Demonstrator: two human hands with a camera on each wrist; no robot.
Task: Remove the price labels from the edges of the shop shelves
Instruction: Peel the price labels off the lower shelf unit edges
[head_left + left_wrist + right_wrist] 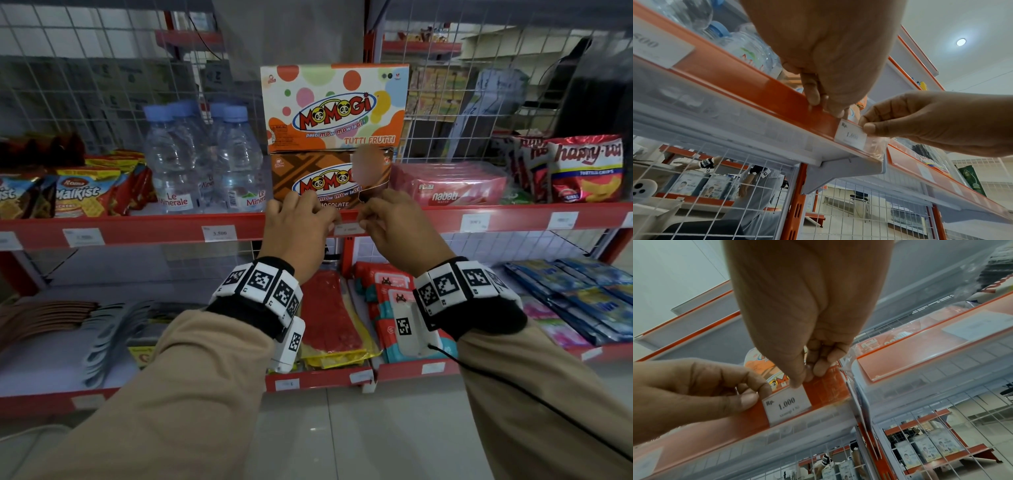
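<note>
A white price label (349,229) (852,136) (786,405) printed "Rp. 1.000" sits behind the clear cover of the red shelf edge strip (154,229), below the Momogi boxes. My left hand (330,224) (824,105) (756,395) pinches the strip's top edge with thumb and forefinger, right at the label's upper left corner. My right hand (364,222) (865,125) (807,376) pinches the label's upper right corner, its thumb in front. The label stands level in the strip. Other white labels (219,233) (475,222) stay in the strip to both sides.
Water bottles (205,161), stacked Momogi boxes (334,106) and snack packs (582,168) crowd the shelf just behind my hands. A lower shelf (411,370) holds more packets. Wire mesh (756,178) backs the shelves; another person stands behind it.
</note>
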